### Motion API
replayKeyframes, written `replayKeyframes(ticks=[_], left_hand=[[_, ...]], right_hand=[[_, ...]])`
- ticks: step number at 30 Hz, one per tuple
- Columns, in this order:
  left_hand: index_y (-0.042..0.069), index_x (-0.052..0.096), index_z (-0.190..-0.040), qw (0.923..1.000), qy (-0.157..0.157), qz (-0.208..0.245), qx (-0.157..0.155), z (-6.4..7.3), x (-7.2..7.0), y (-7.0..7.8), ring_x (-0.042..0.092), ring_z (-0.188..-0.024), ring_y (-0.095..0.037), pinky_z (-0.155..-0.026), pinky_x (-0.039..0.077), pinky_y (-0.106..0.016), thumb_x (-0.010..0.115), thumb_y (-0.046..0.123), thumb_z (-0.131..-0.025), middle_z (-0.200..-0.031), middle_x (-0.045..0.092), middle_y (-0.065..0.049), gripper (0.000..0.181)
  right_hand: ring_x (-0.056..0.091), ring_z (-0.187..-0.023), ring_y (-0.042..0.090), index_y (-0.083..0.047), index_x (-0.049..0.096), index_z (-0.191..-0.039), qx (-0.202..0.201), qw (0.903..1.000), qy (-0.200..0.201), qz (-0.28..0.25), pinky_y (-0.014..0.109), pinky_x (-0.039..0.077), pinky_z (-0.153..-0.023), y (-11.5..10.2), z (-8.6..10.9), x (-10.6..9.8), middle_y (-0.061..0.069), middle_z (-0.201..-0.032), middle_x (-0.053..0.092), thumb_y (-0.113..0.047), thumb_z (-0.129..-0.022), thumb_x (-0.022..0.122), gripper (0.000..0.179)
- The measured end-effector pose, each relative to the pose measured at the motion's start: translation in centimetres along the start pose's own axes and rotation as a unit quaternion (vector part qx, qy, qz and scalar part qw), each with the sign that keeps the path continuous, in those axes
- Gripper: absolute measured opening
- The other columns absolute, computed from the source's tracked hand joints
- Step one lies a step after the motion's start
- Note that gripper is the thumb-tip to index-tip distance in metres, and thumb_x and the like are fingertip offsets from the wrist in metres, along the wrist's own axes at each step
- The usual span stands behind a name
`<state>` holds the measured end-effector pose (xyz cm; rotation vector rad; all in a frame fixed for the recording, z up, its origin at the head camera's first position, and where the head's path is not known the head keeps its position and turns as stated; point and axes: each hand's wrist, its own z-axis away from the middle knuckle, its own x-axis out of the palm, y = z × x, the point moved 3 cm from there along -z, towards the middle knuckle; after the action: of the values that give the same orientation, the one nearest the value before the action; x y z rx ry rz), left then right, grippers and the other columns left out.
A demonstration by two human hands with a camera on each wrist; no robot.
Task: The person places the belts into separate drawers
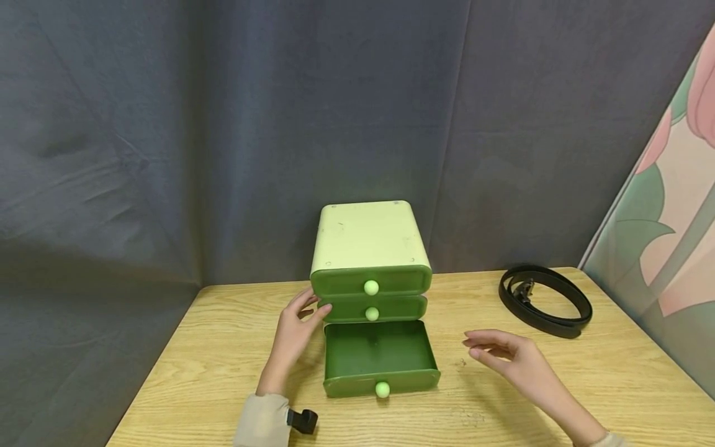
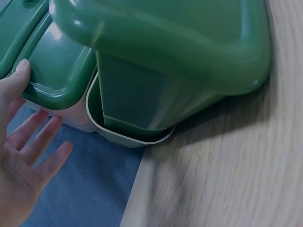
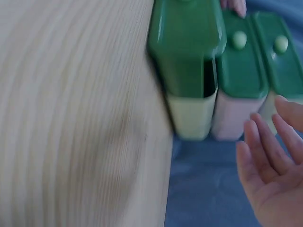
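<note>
Drawer cabinet [image 1: 365,233] stood at the middle of the far part of the table, its cream shell smooth, round-cornered and lightly marked on top; whether it was metal or plastic could not be told. Its three drawers had glossy, deep-green fronts with soft rims and ball-shaped, pale-green knobs. Top drawer [image 1: 341,281] and middle drawer [image 1: 343,308] sat shut, while bottom drawer [image 1: 354,385] stood well out toward the near side, showing a plain, dark-green floor and thin walls. Around the middle drawer, the casing looked pinkish in the wrist views.

At the cabinet's left side, the left hand [image 1: 293,329] rested its thumb on the edge of the middle drawer's front, the fingers spread along the casing. To the right, the right hand [image 1: 511,357] hung apart from the cabinet, its fingers gently bent, with a narrow gap between thumb and index fingertip. A beige sleeve [image 1: 261,422] and black strap [image 1: 303,421] covered the left wrist.

Far right lay a coiled black belt [image 1: 550,324], smooth and flat, its dark buckle [image 1: 524,290] inside the loop. Pale, streaky wood grain ran across the table [image 1: 223,347]. Behind it hung a dark grey-blue, faintly creased curtain [image 1: 335,124]; on the right rose a panel [image 1: 681,248] patterned with pink petals and green leaves.
</note>
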<state>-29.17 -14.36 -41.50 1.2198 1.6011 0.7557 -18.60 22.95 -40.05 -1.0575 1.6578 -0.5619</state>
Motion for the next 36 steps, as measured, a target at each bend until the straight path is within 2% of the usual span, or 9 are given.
replayKeyframes(ticks=[8, 12, 16, 20, 24, 30, 36], left_hand=[[0.009, 0.058, -0.139, 1.0, -0.001, 0.004, -0.004, 0.1, 0.0, 0.1, 0.054, -0.124, -0.028, -0.101, 0.045, -0.046, 0.072, 0.027, -0.092, -0.143, 0.052, -0.011, 0.052], [0.01, 0.058, -0.139, 0.9999, 0.001, 0.008, -0.009, 0.0, 0.0, 0.1, 0.054, -0.124, -0.028, -0.102, 0.045, -0.045, 0.072, 0.026, -0.093, -0.143, 0.052, -0.01, 0.052], [0.008, 0.057, -0.139, 0.9999, 0.003, 0.01, -0.01, -0.1, 0.0, 0.0, 0.054, -0.124, -0.028, -0.102, 0.045, -0.045, 0.073, 0.026, -0.092, -0.143, 0.052, -0.011, 0.053], [0.007, 0.057, -0.139, 0.9999, 0.002, 0.014, -0.01, 0.0, 0.0, -0.1, 0.054, -0.125, -0.03, -0.102, 0.045, -0.047, 0.073, 0.026, -0.092, -0.143, 0.052, -0.012, 0.054], [0.007, 0.056, -0.14, 0.9998, 0.0, 0.017, -0.013, 0.0, 0.0, -0.2, 0.053, -0.125, -0.033, -0.102, 0.044, -0.048, 0.073, 0.028, -0.091, -0.144, 0.051, -0.013, 0.056], [0.007, 0.055, -0.141, 0.9998, 0.002, 0.013, -0.013, 0.0, 0.0, -0.2, 0.053, -0.125, -0.033, -0.102, 0.044, -0.049, 0.073, 0.029, -0.091, -0.144, 0.05, -0.013, 0.057], [0.005, 0.054, -0.141, 0.9997, 0.001, 0.017, -0.018, -0.1, 0.1, -0.3, 0.052, -0.127, -0.035, -0.102, 0.044, -0.049, 0.074, 0.029, -0.091, -0.145, 0.049, -0.015, 0.059]], right_hand=[[0.063, -0.091, -0.007, -0.005, 0.068, -0.124, 0.013, 0.9918, 0.096, 0.084, 0.01, 0.049, -0.074, 3.5, -1.2, -4.2, 0.014, -0.109, 0.072, -0.013, -0.092, 0.073, 0.033], [0.06, -0.089, -0.012, -0.003, 0.067, -0.124, 0.014, 0.9879, 0.117, 0.101, 0.008, 0.048, -0.072, 5.4, -2.0, -5.5, 0.019, -0.109, 0.071, -0.012, -0.092, 0.073, 0.034], [0.057, -0.087, -0.017, 0.003, 0.067, -0.122, -0.007, 0.9845, 0.137, 0.109, 0.006, 0.047, -0.072, 6.7, -2.6, -6.3, 0.02, -0.104, 0.071, -0.006, -0.09, 0.073, 0.033], [0.053, -0.09, -0.02, 0.004, 0.067, -0.121, -0.007, 0.9816, 0.145, 0.124, 0.004, 0.045, -0.072, 8.2, -3.3, -7.2, 0.019, -0.104, 0.072, -0.007, -0.091, 0.072, 0.032], [0.05, -0.088, -0.022, 0.003, 0.067, -0.122, 0.015, 0.9784, 0.154, 0.137, 0.004, 0.045, -0.07, 9.5, -3.9, -7.9, 0.016, -0.107, 0.071, -0.012, -0.092, 0.072, 0.034], [0.046, -0.084, -0.024, 0.005, 0.064, -0.125, 0.044, 0.9751, 0.162, 0.145, 0.003, 0.044, -0.068, 11.2, -4.7, -8.4, 0.026, -0.111, 0.068, -0.013, -0.093, 0.071, 0.037], [0.045, -0.081, -0.023, 0.007, 0.06, -0.131, 0.089, 0.9726, 0.142, 0.161, 0.008, 0.045, -0.064, 12.7, -5.1, -8.5, 0.029, -0.118, 0.064, -0.023, -0.094, 0.07, 0.048]])
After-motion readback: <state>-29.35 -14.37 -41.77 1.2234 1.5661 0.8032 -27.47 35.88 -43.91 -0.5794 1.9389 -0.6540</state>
